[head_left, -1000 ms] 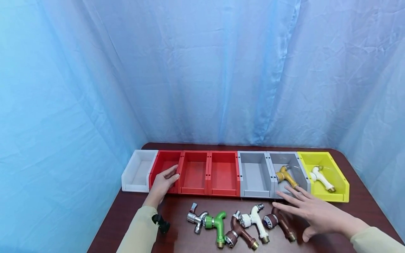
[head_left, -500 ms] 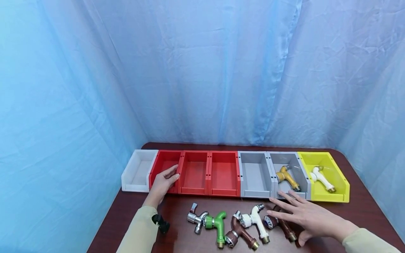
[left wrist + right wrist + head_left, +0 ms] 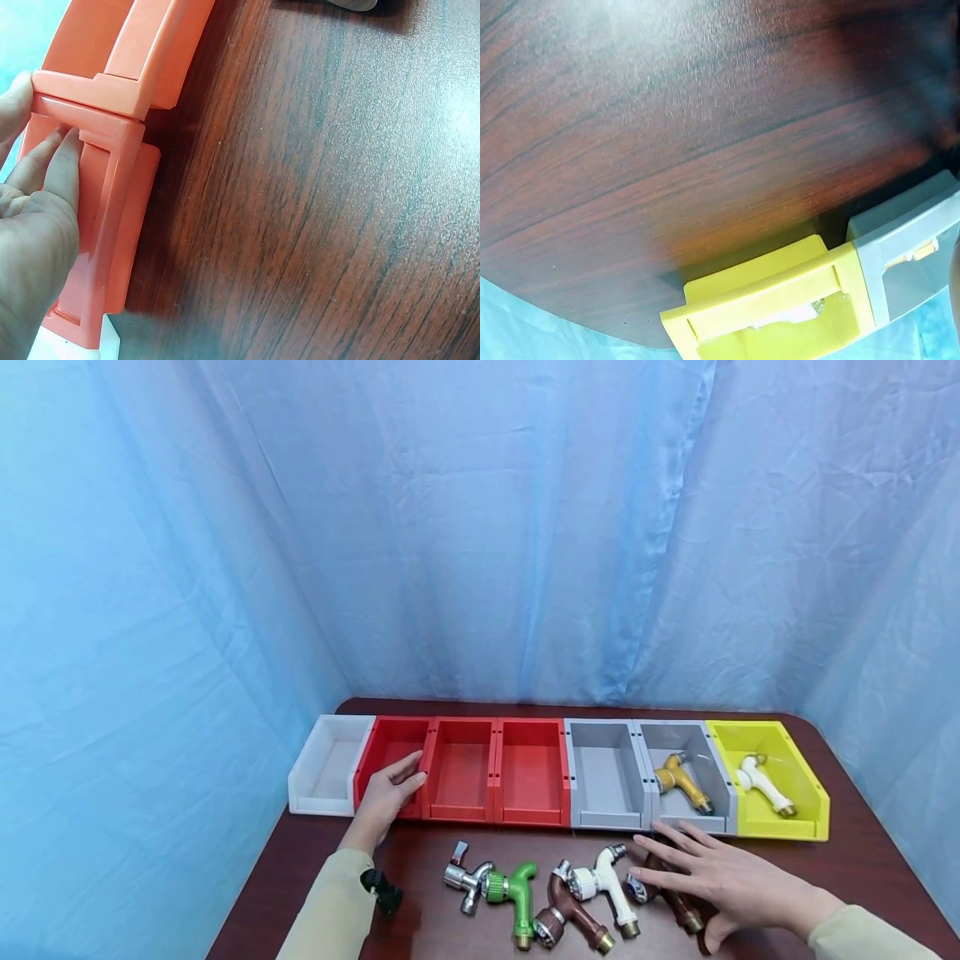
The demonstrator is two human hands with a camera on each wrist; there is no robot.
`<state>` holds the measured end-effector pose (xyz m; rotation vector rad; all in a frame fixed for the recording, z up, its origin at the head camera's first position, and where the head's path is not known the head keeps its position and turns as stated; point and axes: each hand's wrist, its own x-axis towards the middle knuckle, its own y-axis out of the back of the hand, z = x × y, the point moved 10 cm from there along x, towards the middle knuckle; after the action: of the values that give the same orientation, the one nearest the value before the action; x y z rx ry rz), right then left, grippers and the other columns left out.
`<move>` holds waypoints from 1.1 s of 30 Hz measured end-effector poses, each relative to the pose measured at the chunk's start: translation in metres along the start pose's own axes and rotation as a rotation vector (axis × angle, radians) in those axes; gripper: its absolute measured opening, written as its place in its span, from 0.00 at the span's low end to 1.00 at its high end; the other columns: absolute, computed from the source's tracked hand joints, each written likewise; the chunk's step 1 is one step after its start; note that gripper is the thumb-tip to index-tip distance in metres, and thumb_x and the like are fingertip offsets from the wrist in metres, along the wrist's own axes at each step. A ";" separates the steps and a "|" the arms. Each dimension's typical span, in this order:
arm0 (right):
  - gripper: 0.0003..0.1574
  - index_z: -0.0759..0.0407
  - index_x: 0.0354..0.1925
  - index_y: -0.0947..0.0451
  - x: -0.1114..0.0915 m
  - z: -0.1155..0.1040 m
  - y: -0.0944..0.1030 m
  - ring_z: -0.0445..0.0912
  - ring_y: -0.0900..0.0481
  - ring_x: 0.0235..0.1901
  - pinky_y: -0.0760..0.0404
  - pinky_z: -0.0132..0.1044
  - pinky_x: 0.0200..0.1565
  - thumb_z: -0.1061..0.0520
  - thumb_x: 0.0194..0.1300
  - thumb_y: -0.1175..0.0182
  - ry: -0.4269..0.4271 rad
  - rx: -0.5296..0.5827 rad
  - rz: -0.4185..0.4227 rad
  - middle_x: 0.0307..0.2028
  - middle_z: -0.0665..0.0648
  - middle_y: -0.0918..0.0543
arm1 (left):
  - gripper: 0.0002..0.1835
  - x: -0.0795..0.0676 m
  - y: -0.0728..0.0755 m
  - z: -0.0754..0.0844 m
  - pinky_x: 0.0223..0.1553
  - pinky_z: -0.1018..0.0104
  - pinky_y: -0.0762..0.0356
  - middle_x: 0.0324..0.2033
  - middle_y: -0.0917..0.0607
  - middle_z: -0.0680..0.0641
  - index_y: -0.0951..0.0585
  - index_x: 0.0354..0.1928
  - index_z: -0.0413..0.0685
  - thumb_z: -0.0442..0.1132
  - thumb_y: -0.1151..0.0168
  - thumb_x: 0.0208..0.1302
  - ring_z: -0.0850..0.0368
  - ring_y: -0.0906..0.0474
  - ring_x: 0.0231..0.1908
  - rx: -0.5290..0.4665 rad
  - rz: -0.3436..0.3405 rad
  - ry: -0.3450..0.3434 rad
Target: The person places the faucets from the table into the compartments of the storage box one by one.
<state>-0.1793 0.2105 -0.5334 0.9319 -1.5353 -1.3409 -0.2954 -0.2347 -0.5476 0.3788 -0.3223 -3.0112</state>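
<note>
My left hand holds the side wall of the leftmost red bin. In the left wrist view its fingers reach inside that bin while the thumb lies over the wall shared with the neighbouring one. My right hand is spread above the rightmost brown tap, its fingers straight and partly covering it. Left of that tap lie a white tap, another brown tap, a green tap and a small chrome tap.
Along the table's back stand a white bin, red bins, grey bins and a yellow bin. A yellow tap lies in the right grey bin, and a white tap in the yellow one. Blue curtains surround the table.
My right hand has come down and slightly left, away from the grey bin's front, to over the rightmost brown tap. The left hand stays at the red bin.
</note>
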 end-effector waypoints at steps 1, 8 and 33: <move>0.65 0.47 0.69 0.41 0.000 -0.001 -0.001 0.68 0.45 0.63 0.72 0.44 0.67 0.18 0.37 0.46 0.001 0.002 -0.007 0.68 0.63 0.44 | 0.32 0.000 0.000 0.000 0.46 0.55 0.22 0.60 0.30 0.53 0.30 0.62 0.72 0.44 0.32 0.54 0.48 0.36 0.60 0.000 0.001 -0.001; 0.64 0.48 0.69 0.42 0.003 -0.006 -0.006 0.66 0.45 0.64 0.73 0.40 0.67 0.18 0.39 0.48 -0.008 0.051 -0.016 0.69 0.63 0.44 | 0.32 0.000 0.001 -0.001 0.46 0.56 0.22 0.60 0.30 0.54 0.29 0.62 0.72 0.45 0.31 0.53 0.48 0.35 0.60 0.001 0.006 -0.003; 0.60 0.46 0.72 0.52 -0.003 -0.006 -0.020 0.66 0.51 0.66 0.23 0.49 0.46 0.41 0.49 0.32 -0.126 0.243 -0.229 0.71 0.58 0.50 | 0.34 -0.005 -0.001 0.007 0.48 0.52 0.24 0.61 0.30 0.49 0.30 0.63 0.68 0.48 0.31 0.52 0.46 0.35 0.60 0.011 -0.011 -0.028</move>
<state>-0.1729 0.2084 -0.5532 1.2244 -1.7578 -1.4153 -0.2927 -0.2317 -0.5396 0.3409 -0.3396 -3.0296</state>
